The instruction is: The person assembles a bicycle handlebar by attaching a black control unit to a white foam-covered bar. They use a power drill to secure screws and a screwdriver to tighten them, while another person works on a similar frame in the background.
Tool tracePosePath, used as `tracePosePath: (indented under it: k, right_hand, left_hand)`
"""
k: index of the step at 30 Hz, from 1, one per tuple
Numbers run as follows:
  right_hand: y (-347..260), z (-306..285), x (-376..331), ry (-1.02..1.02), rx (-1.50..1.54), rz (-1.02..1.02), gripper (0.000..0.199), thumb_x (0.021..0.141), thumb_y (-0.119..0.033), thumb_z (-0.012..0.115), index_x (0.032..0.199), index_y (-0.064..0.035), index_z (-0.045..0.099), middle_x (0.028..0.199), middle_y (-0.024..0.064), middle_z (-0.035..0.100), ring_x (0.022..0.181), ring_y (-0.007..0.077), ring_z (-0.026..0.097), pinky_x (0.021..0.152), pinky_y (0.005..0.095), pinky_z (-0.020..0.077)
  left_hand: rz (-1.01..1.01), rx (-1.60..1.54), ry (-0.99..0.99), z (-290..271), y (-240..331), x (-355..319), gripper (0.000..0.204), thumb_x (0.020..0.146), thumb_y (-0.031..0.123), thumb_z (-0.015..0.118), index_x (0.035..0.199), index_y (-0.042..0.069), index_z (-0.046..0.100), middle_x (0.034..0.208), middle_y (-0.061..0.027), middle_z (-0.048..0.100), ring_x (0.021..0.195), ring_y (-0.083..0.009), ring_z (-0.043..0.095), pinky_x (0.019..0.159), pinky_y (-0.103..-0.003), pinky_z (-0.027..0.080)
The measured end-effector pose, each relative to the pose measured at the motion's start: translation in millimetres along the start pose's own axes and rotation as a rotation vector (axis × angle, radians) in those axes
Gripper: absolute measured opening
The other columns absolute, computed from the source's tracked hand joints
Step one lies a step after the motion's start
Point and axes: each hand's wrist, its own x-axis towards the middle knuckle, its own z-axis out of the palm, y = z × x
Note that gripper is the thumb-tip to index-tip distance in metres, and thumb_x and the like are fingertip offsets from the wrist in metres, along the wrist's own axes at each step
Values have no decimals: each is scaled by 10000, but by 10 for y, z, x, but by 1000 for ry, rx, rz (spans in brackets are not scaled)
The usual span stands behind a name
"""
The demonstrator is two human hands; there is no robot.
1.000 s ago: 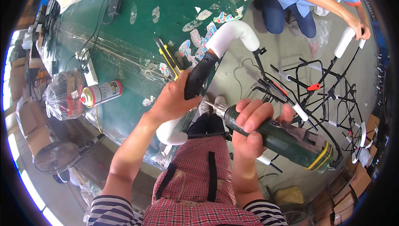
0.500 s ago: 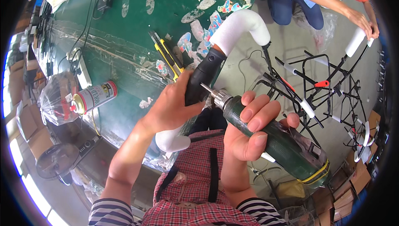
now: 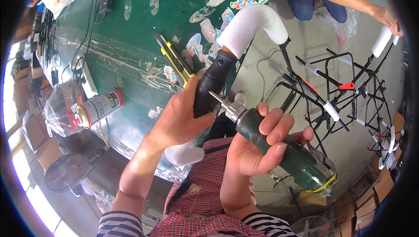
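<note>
Your left hand (image 3: 181, 117) clasps the stiff black handle (image 3: 212, 82) mid-frame; your right hand (image 3: 257, 143) wraps the heavy green drill (image 3: 283, 152); keep both grips firm, as it may twist.

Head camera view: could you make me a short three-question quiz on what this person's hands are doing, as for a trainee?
1. True or false: the left hand grips the black handle sleeve on the white foam-wrapped bent tube.
2. What does the right hand hold? A) yellow-and-black utility knife B) dark green cylindrical power drill C) red-capped spray can
3. Fill in: the drill's metal tip touches the ____ sleeve.

Key
1. True.
2. B: the dark green cylindrical power drill; the yellow-and-black utility knife and red-capped spray can lie on the green worktable.
3. Black.
</note>
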Motion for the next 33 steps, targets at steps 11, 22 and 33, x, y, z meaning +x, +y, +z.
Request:
tracePosePath:
  k: [11, 22, 33]
  right_hand:
    - [-6, 30, -6, 176, 62, 13, 434, 852, -122, 593, 1224, -242, 404, 806, -39, 447, 751, 106, 465, 881, 390, 384]
    - [-13, 2, -19, 125, 49, 9, 318, 939, -141, 549, 1217, -206, 409, 821, -39, 434, 785, 112, 458, 899, 386, 382]
    - [-18, -21, -21, 111, 45, 16, 302, 939, -129, 550, 1196, -209, 413, 818, -38, 431, 794, 111, 463, 912, 413, 376]
  left_hand:
    - [-29, -41, 18, 50, -7, -28, 595, 732, 73, 738, 1256, 2, 465, 774, -49, 548, 681, -115, 492, 613, -289, 439]
    - [-22, -21, -15, 42, -8, -29, 624, 739, 77, 697, 1277, -18, 394, 761, -194, 614, 706, -334, 646, 639, -384, 481]
    - [-55, -18, -21, 29, 50, -30, 577, 741, 85, 699, 1240, -11, 425, 743, -175, 600, 672, -317, 620, 631, -380, 470]
